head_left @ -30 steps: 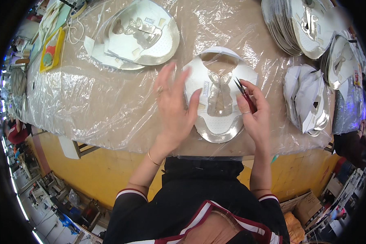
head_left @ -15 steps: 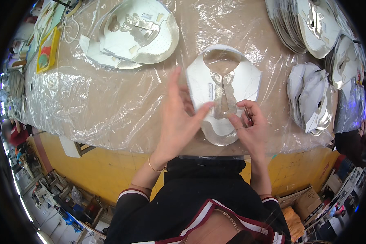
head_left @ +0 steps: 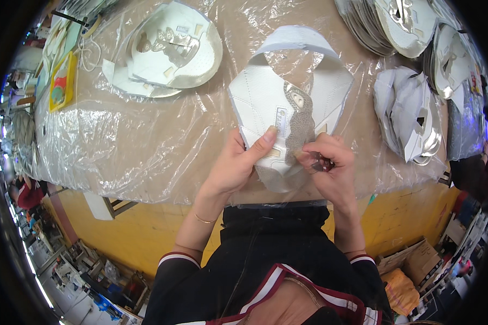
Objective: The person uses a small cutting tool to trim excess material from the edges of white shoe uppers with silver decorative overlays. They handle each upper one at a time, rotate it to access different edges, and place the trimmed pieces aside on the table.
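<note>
My left grip (head_left: 235, 164) now pinches the white shoe upper (head_left: 260, 103), tilted up from flat, right of the paired uppers (head_left: 207, 60); seemingly steadied, it meets my right grip (head_left: 333, 167), curled around red snips (head_left: 323, 162).

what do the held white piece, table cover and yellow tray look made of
White piece: probably leather or synthetic leather, mostly matte, from its smooth bending panels.
Table cover: clear glossy plastic film, judging by wrinkles, glare and brown showing through.
Yellow tray: likely hard plastic, from its even colour and straight, stiff rim; finish unclear.
</note>
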The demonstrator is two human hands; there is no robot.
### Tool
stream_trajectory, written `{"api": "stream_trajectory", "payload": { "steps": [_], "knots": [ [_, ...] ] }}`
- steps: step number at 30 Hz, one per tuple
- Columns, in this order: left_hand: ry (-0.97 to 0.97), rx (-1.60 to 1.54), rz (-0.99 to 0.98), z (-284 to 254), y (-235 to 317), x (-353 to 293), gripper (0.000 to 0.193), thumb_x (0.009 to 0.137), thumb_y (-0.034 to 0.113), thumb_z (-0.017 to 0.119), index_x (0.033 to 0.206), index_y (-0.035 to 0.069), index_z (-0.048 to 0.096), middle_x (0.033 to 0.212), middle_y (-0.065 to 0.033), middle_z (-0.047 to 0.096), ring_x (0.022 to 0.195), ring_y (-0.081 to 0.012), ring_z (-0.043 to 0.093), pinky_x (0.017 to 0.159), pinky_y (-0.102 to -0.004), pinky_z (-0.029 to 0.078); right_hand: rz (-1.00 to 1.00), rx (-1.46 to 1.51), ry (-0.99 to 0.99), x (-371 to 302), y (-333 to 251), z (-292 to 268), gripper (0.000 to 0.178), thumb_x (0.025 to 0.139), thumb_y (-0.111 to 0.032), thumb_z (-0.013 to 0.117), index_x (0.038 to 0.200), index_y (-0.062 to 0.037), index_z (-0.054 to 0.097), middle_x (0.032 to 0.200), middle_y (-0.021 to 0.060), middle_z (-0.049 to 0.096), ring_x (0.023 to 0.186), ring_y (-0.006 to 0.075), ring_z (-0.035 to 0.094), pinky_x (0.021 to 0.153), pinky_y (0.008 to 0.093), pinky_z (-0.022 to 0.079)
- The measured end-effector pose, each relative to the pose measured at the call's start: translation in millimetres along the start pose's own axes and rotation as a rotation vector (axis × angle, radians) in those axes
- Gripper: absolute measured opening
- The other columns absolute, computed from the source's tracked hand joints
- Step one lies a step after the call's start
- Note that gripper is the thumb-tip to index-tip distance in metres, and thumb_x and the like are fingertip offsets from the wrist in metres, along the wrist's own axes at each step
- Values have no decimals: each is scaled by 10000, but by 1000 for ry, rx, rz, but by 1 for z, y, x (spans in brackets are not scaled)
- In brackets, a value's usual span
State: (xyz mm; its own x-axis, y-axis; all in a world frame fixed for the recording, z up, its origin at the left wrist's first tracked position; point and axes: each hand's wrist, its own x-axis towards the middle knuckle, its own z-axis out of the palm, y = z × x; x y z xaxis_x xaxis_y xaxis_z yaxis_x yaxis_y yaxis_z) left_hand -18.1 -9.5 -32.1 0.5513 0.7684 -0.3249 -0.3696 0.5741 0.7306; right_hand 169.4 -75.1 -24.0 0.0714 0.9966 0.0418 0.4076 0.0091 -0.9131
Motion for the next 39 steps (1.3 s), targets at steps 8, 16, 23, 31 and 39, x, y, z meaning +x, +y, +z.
{"api": "stream_trajectory", "payload": {
  "steps": [8, 16, 23, 31, 39],
  "knots": [
    [80, -324, -18, -1, -8, 1, 370, 1022, 182, 529, 1363, 51, 471, 1291, -57, 587, 1157, -154, 577, 979, -349, 486, 237, 768, 395, 0, -8, -15, 96, 903, -88, 668, 897, -12, 610, 686, -68, 489, 637, 15, 425, 576, 185, 336],
    [125, -390, 22, 8, -12, 6, 354, 1043, 186, 463, 1373, 61, 446, 1345, -83, 540, 1235, -204, 530, 1060, -402, 437, -7, -285, 32, -3, -24, -6, 352, 870, -174, 716, 1193, -72, 618, 916, 63, 576, 745, 192, 572, 651, 286, 418],
    [103, -409, 63, 13, -15, 5, 260, 1040, 212, 481, 1241, 48, 492, 1008, -41, 554, 910, -164, 544, 881, -352, 472, -37, -86, 80, -6, -28, -5, 234, 867, -147, 699, 1096, -102, 684, 876, 59, 621, 779, 196, 590, 696, 325, 371],
    [67, 109, 31, 7, 6, 2, 312, 1013, 204, 557, 1245, -4, 564, 1112, -53, 652, 986, -103, 594, 890, -301, 485, -133, -403, -110, -5, -32, -24, 235, 849, -170, 708, 1084, -154, 702, 850, -23, 629, 742, 150, 579, 661, 312, 317],
    [87, 42, 31, 11, 5, 5, 347, 1010, 253, 575, 1228, -15, 599, 1144, -49, 667, 1020, -83, 587, 910, -274, 468, -114, -194, -103, -10, -22, -23, 194, 881, -184, 685, 1063, -123, 708, 884, -2, 647, 751, 147, 596, 667, 307, 331]
  ]
}}
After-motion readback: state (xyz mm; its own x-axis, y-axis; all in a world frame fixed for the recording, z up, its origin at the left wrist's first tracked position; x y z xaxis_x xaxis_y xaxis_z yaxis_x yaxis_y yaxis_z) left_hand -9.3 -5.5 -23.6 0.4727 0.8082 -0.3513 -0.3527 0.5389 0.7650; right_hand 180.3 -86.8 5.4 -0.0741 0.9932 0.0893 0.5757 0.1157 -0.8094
